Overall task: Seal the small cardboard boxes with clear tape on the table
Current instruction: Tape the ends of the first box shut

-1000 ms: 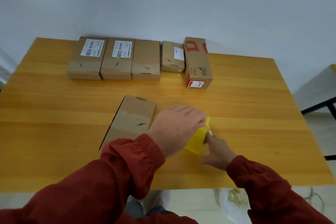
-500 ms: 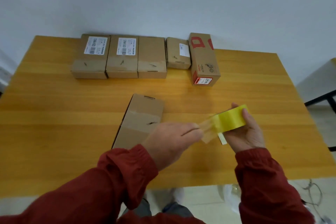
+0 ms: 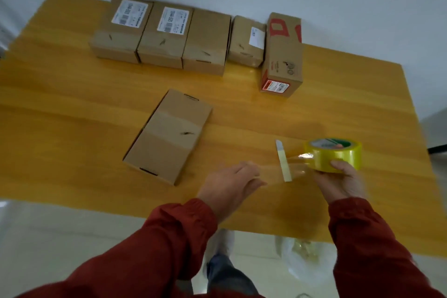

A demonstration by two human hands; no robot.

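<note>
A yellowish roll of clear tape is gripped in my right hand above the table's front right. My left hand pinches the free end of the tape, and a clear strip stretches between hand and roll. A pale utility knife lies on the table under the strip. A flat brown cardboard box lies at an angle in the middle of the table, left of my hands. Several more boxes stand in a row at the back.
A taller box with red print stands at the right end of the back row. The wooden table meets a white wall behind. A plastic bag lies on the floor below the front edge. Dark furniture shows at the far right.
My hands have moved apart, drawing a longer strip off the roll. The roll has shifted right. The view has tilted down and moved closer.
</note>
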